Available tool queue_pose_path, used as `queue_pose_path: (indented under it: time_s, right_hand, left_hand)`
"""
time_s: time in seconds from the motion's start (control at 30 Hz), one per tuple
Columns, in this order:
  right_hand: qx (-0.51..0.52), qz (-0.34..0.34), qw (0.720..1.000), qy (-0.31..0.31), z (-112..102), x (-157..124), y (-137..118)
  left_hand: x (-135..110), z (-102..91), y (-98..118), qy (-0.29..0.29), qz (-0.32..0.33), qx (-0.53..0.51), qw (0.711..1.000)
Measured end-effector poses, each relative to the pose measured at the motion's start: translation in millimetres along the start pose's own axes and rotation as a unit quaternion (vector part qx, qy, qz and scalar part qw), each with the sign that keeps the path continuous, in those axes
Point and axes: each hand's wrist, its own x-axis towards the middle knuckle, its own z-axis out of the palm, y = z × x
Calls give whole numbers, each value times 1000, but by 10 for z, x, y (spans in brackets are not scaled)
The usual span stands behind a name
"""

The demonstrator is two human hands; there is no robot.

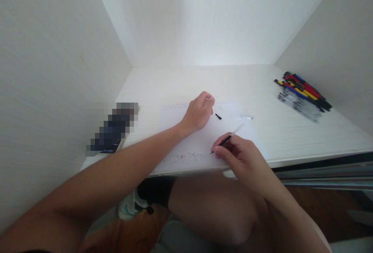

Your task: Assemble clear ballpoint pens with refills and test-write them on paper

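Observation:
My right hand [234, 150] pinches a slim pen refill [225, 140], dark along its lower part and clear at its upper end. The refill slants, its point at or just above the white sheet of paper [186, 144], close to a row of small marks. Further up the sheet, my left hand [201, 109] is closed, its fingertips curled together. A tiny pale bit shows between them, too small to name. A small black pen part [218, 116] lies on the paper just right of the left hand. Beyond it rests a clear pen barrel [242, 117].
Pens with coloured barrels [304, 89] lie bunched at the right, beside several clear pens [298, 105]. A dark, pixelated device [112, 130] leans at the left wall. White panels enclose the desk [175, 80] at the back and both sides. My legs are under its front edge.

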Motion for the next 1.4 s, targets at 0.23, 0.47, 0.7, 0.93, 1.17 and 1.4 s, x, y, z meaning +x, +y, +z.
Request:
queue_pose_path:
  time_s: [0.23,0.47,0.7,0.93,1.17,1.4]
  right_hand:
    - [-27,-4,999,-21,81,3,-40]
    - [-37,-9,999,-25,73,-2,-39]
    - [-41,-9,999,-19,74,9,-24]
    - [-37,-11,999,-23,72,4,-31]
    - [-43,-14,999,-21,64,0,-29]
    - [-38,-12,999,-17,61,-2,-14]
  left_hand:
    - [-26,17,-7,-4,3,11,1000]
    - [-41,26,-2,-1,3,16,1000]
    - [-40,32,-1,-2,9,24,1000]
    - [-42,42,-7,-4,9,29,1000]
    - [-56,30,10,-17,13,42,999]
    - [-90,26,58,-33,24,69,997]
